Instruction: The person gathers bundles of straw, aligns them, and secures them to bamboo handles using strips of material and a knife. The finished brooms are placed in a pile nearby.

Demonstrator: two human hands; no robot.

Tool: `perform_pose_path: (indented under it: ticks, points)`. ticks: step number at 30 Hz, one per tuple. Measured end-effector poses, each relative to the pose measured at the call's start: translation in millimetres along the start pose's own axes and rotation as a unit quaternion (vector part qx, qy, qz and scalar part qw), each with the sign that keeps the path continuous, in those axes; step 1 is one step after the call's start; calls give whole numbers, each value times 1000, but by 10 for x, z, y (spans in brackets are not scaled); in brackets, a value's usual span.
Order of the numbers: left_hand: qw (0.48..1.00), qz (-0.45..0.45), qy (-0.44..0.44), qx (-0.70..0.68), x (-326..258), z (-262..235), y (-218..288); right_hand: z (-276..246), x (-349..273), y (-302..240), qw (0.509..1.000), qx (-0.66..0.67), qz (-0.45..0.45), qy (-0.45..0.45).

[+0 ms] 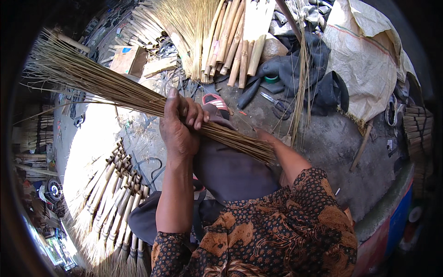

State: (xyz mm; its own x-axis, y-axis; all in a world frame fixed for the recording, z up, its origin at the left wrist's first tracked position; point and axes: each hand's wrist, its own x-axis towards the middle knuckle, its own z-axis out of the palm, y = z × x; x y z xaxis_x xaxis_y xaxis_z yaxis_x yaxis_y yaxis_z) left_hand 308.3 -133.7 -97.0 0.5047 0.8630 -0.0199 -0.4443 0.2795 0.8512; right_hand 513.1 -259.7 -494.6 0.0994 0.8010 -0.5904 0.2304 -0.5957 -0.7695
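My left hand is closed round a thick bundle of thin broom bristles. The bundle slants across my lap, its loose, fanned end at the upper left and its tighter, even end above my right thigh. My right forearm reaches forward past the tight end. The right hand's fingers are hidden there, so whether they hold anything does not show. A few long loose bristles stand upright just beyond that arm.
Finished hand brooms lie in rows at the left. Bamboo sticks and a pale bristle heap are ahead. Scissors, green tape and dark rubber pieces lie on the floor. A woven sack stands at the right.
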Motion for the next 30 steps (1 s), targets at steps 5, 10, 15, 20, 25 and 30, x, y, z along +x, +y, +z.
perform_pose_path:
  ticks: [5, 10, 15, 20, 25, 30]
  points:
    - [998, 18, 46, -24, -86, -165, 82, 134, 173, 104, 987, -159, 28, -5]
    - [993, 18, 111, -18, -124, -204, 128, 124, -17, 100, 947, -260, 47, 184]
    - [991, 68, 73, -88, -93, -307, 367, 251, 115, 506, 946, -289, 102, 107]
    - [969, 201, 66, -124, 21, -575, 994, 53, 106, 362, 964, 69, -10, 255]
    - [925, 352, 103, -98, 7, -817, 1703, -854, -437, -1265, 890, 23, -202, 408]
    - [899, 401, 175, -21, -80, -794, 1812, -919, -1146, -3134, 752, -7, -523, 400]
